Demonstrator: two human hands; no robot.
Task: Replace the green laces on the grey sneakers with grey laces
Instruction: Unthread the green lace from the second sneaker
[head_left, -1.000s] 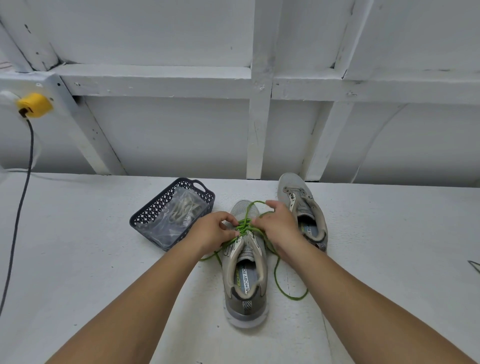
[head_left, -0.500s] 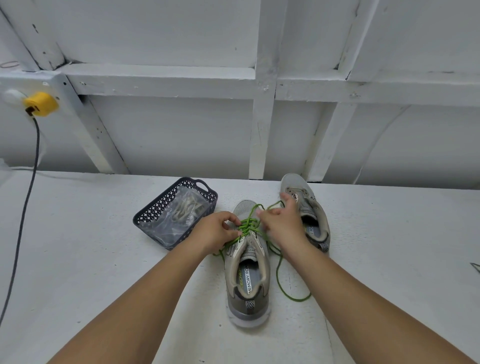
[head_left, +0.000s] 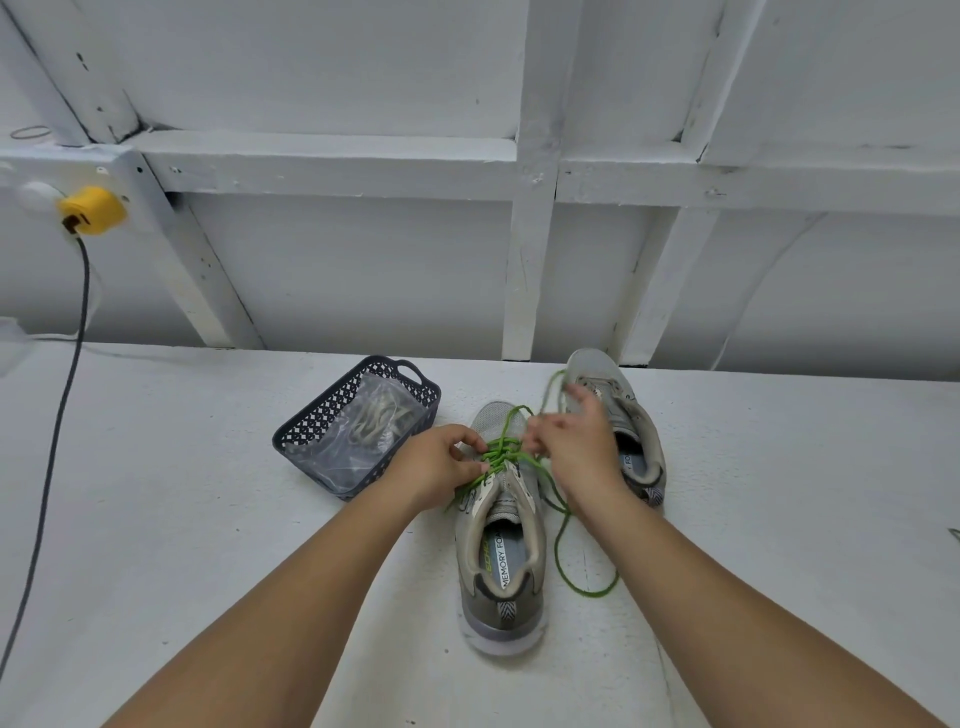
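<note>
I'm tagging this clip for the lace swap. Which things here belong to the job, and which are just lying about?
Job:
near sneaker
green lace
far sneaker
bag of laces in the basket
left hand
right hand

Lying about:
yellow plug
dark cable

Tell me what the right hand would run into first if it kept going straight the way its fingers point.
Most likely the far grey sneaker: the right hand points away from the person with a loop of green lace, and its fingertips already overlap that shoe's toe end. Whether they touch it is unclear.
</note>
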